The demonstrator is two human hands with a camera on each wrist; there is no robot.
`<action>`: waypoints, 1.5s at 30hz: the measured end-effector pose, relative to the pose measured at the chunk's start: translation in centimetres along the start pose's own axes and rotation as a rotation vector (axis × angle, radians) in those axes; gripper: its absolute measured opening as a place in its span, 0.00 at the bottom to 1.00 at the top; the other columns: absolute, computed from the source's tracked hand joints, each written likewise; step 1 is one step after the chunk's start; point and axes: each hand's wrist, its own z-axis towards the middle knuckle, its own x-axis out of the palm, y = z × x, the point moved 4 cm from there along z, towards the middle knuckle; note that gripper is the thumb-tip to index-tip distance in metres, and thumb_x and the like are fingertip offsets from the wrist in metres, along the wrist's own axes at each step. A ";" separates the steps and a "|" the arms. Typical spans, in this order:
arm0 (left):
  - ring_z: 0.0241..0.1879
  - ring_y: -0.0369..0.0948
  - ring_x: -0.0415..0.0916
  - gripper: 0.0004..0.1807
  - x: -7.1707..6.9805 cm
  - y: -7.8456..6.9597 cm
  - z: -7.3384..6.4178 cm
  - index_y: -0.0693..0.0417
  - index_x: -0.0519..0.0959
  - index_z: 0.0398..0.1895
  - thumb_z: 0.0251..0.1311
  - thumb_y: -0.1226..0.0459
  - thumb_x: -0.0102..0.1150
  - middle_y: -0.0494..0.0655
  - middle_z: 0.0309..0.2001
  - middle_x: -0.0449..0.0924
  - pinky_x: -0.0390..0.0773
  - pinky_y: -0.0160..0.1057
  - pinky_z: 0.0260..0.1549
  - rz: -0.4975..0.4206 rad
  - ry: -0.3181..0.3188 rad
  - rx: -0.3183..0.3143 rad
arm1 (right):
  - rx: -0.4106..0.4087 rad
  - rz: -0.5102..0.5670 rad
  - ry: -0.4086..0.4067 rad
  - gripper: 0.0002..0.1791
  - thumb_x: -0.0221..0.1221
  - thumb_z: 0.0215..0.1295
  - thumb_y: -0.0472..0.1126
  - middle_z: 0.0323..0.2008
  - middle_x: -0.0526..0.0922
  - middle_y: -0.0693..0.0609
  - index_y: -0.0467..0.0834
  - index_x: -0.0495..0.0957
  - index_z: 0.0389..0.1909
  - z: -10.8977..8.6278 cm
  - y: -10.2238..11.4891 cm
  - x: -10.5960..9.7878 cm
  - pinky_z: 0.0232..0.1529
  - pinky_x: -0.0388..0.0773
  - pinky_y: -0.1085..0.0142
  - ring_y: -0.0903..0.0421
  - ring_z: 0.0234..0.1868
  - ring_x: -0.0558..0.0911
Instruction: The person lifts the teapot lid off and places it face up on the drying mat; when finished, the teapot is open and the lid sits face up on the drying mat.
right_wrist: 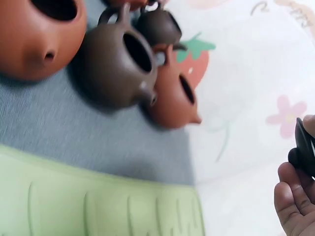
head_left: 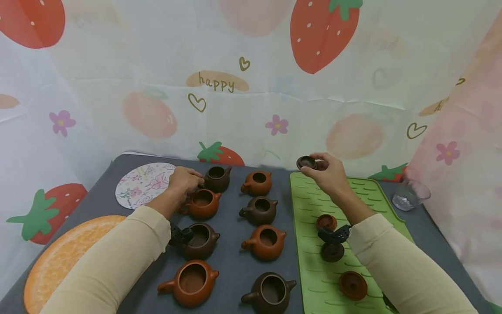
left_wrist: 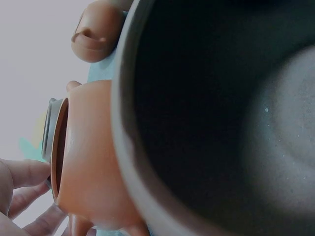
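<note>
At the back left of the table, my left hand [head_left: 183, 180] grips a dark brown teapot [head_left: 220, 185] by its handle side. The left wrist view shows the thumb and fingers at that teapot, partly hidden behind an orange-brown teapot [left_wrist: 93, 152]. A larger dark teapot rim [left_wrist: 125, 113] fills the foreground there. My right hand [head_left: 327, 172] holds up a dark brown teapot lid [head_left: 306, 162], its hollow underside facing the head camera, over the far end of the green mat [head_left: 310, 261]. In the right wrist view, the fingers pinch this lid [right_wrist: 304, 147] at the right edge.
Two columns of lidless teapots, orange-brown [head_left: 264, 253] and dark brown [head_left: 256, 216], stand on the grey cloth. Several lids, including an orange-brown one [head_left: 353, 285], lie on the mat. A clear glass [head_left: 409, 195] stands right; a patterned round mat [head_left: 143, 183] and an orange-slice mat [head_left: 66, 257] lie left.
</note>
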 end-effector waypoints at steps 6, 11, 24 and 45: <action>0.44 0.51 0.68 0.10 0.0 0.1 0.0 0.58 0.85 0.44 0.61 0.66 0.61 0.57 0.49 0.77 0.70 0.41 0.31 -0.006 0.003 -0.007 | 0.049 -0.059 0.011 0.29 0.63 0.66 0.42 0.52 0.76 0.36 0.37 0.67 0.64 -0.3 -1.8 -0.5 0.46 0.74 0.54 0.44 0.52 0.76; 0.41 0.50 0.68 0.10 0.0 0.1 0.0 0.57 0.85 0.44 0.61 0.66 0.60 0.56 0.48 0.77 0.71 0.40 0.29 -0.019 0.005 -0.022 | 0.048 -0.087 0.010 0.30 0.62 0.66 0.43 0.53 0.75 0.35 0.36 0.66 0.65 -0.4 -2.7 -0.8 0.47 0.75 0.52 0.42 0.52 0.76; 0.47 0.52 0.68 0.11 -0.2 0.2 -0.1 0.58 0.85 0.44 0.60 0.66 0.61 0.57 0.51 0.76 0.71 0.41 0.34 -0.026 0.001 -0.009 | 0.127 -0.172 0.048 0.32 0.62 0.66 0.44 0.53 0.74 0.33 0.35 0.65 0.66 -0.5 -5.8 -1.3 0.45 0.75 0.52 0.41 0.50 0.76; 0.43 0.53 0.67 0.11 -0.5 0.6 -0.1 0.57 0.85 0.45 0.62 0.66 0.61 0.58 0.57 0.73 0.70 0.40 0.26 -0.050 0.003 -0.020 | 0.221 -0.277 0.146 0.28 0.60 0.67 0.38 0.56 0.69 0.29 0.32 0.66 0.64 -1.2 -8.5 -0.8 0.44 0.75 0.50 0.36 0.53 0.73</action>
